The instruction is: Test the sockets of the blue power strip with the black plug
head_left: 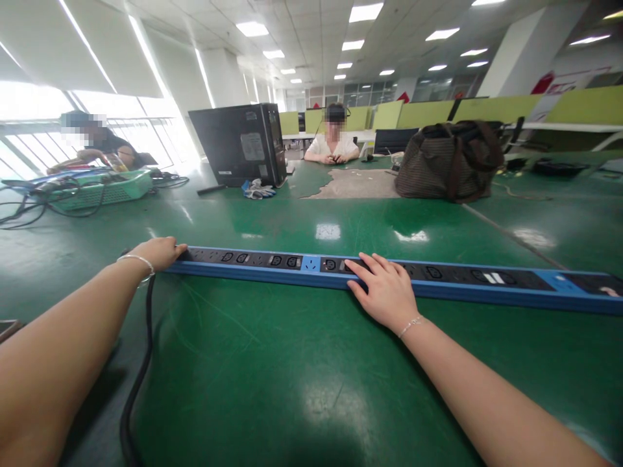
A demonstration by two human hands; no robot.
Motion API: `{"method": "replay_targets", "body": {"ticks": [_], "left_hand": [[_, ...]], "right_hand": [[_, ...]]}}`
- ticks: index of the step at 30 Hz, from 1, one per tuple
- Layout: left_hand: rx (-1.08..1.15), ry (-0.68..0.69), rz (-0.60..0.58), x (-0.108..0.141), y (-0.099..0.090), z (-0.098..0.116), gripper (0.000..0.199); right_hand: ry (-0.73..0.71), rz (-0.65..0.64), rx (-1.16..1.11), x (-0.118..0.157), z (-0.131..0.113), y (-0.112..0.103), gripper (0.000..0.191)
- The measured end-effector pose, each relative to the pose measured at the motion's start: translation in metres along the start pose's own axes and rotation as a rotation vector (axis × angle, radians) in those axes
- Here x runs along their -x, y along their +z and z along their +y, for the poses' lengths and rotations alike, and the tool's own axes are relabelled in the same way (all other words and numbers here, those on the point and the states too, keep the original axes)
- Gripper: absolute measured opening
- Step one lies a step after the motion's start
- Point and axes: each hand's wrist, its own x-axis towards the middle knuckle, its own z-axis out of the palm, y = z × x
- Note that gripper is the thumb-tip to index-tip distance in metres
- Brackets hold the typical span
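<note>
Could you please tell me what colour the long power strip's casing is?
The power strip has a blue casing, seen best in the head view.

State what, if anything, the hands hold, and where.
Blue power strip: left hand at its left end, grip unclear; right hand laid across its middle, not closed around it.

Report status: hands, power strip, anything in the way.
Left hand at left end of power strip, grip unclear. Right hand spread over its sockets. Strip on green table. Black cable near left hand; no blockage seen.
</note>
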Motion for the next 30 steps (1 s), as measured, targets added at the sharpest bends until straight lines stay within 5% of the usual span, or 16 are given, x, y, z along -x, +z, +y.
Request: {"method": "replay_targets", "body": {"ticks": [10,22,30], "left_hand": [[-0.137,-0.011,-0.117,-0.002,-0.009,0.001,0.053],[-0.164,-0.023,-0.143,-0.001,-0.014,0.003,0.051],[-0.066,-0.129,-0.126,0.002,-0.033,-0.002,0.058]], "right_hand": [[-0.001,-0.014,-0.013,0.0,0.001,0.0,0.039],[0.001,-0.017,-0.006,0.0,0.0,-0.002,0.039],[0.0,-0.016,-0.009,0.0,-0.001,-0.002,0.038]]}}
